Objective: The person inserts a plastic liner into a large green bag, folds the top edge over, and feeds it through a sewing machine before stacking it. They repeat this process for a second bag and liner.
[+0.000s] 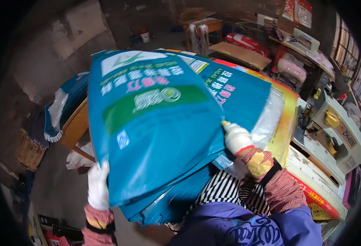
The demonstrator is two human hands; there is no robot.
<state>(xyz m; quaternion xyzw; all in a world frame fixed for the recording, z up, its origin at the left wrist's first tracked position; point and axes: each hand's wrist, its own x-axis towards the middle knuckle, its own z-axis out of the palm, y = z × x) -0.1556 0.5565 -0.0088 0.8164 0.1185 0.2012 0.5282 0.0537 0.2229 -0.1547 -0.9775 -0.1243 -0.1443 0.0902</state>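
Observation:
A large blue printed woven sack (164,123), with a green band and a white panel, spreads tilted in front of me, its surface bowed. My left hand (98,184), in a white glove, grips its lower left edge. At the right edge, my right hand (237,138) pinches the sack; this glove is white with a yellow fingertip. Under it lie more blue sacks (172,203), stacked over my lap. Another blue sack (246,92) rests beyond my right hand, on a yellow and clear plastic sack (285,123).
A white sewing machine (336,131) stands on a bench at my right. Folded blue sacks (72,92) hang over a wooden bench (74,123) at the left. Farther back are a wooden board (239,56), a pink roll (291,70) and another sewing machine (306,39).

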